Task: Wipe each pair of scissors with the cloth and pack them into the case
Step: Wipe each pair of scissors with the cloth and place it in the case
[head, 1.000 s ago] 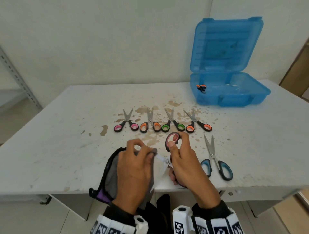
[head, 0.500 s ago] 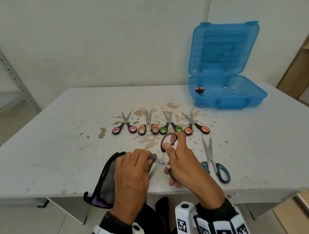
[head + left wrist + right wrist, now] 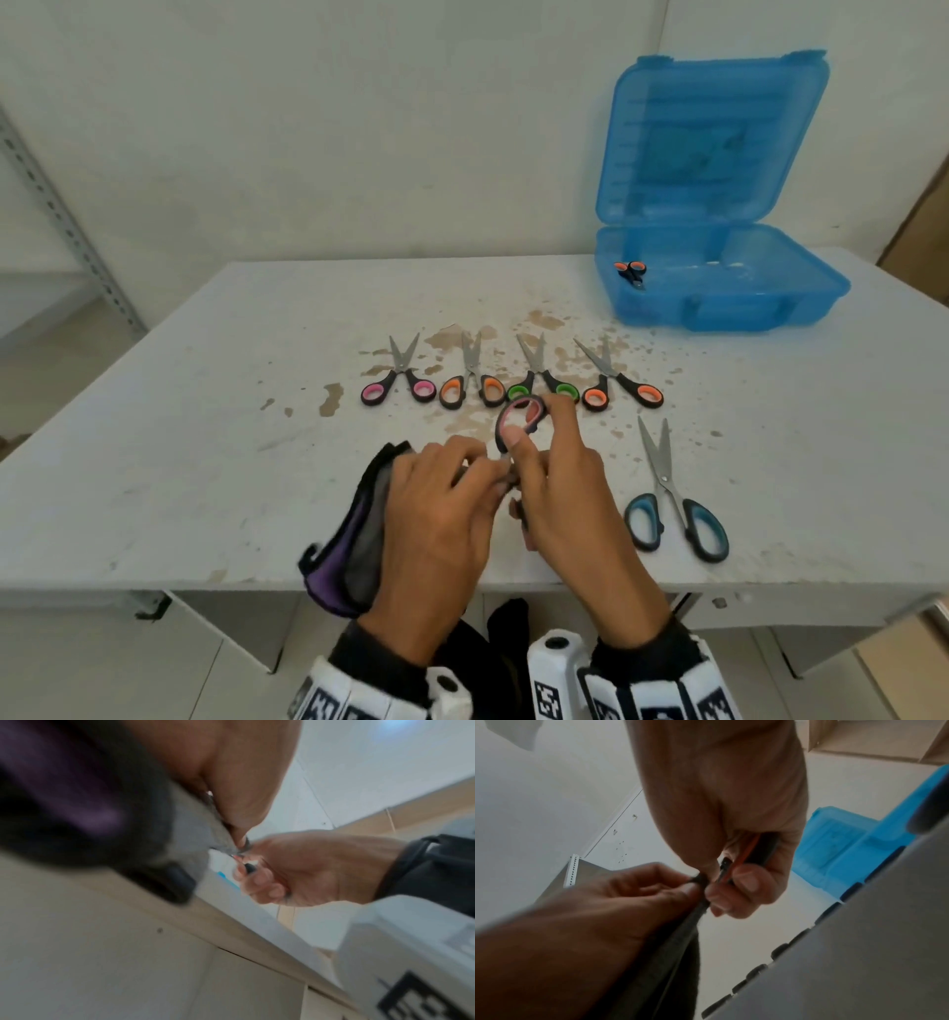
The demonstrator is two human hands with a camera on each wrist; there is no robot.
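Progress is early: one orange-handled pair point(image 3: 630, 271) lies in the left end of the open blue case point(image 3: 719, 308) at the tabletop's far right corner. Four small pairs point(image 3: 511, 377) in a row mid-table and a blue-handled pair point(image 3: 672, 506) near the front edge await wiping. At the front edge, the right hand point(image 3: 565, 493) grips the pink-handled scissors point(image 3: 518, 419) by the handles; the left hand point(image 3: 436, 519) pinches the grey cloth point(image 3: 359, 539) around the blades. Blades are hidden by cloth and fingers, and both wrist views are blurred.
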